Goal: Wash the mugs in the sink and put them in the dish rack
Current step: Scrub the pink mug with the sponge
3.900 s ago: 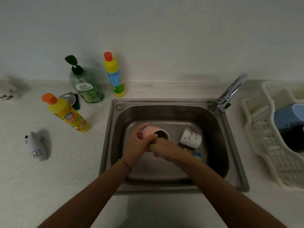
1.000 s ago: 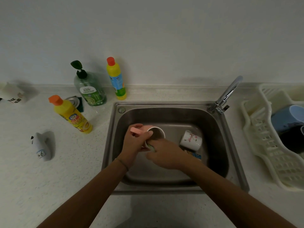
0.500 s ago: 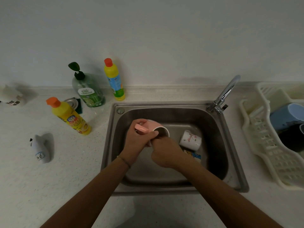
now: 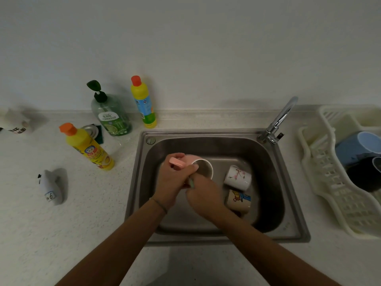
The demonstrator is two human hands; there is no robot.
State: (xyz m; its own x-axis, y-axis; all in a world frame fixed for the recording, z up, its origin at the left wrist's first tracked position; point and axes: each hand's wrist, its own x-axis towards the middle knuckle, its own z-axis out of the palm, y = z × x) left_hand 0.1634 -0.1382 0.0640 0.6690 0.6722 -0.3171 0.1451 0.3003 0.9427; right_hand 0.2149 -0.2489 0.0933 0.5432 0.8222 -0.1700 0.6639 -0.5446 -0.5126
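Over the steel sink [image 4: 274, 234] my left hand [image 4: 172, 182] grips a pink mug [image 4: 203, 167] by its body and handle, mouth tipped to the right. My right hand [image 4: 203, 196] holds a green sponge [image 4: 191, 182] against the mug's near side, and most of the sponge is hidden. Two mugs lie on their sides in the basin: a white one with pink flowers [image 4: 237, 177] and a cream one with a cartoon print [image 4: 238, 201]. The cream dish rack [image 4: 338, 195] stands on the right and holds a blue mug [image 4: 358, 146] and a black mug [image 4: 365, 174].
The tap [image 4: 277, 122] rises at the sink's back right corner. Left of the sink stand a green soap dispenser [image 4: 111, 116] and two yellow bottles [image 4: 144, 104] [image 4: 88, 148]. A small white figure [image 4: 51, 188] lies on the counter at the left.
My right hand with the sponge has slid down from the mug's rim to its near side. The camera view has shifted slightly.
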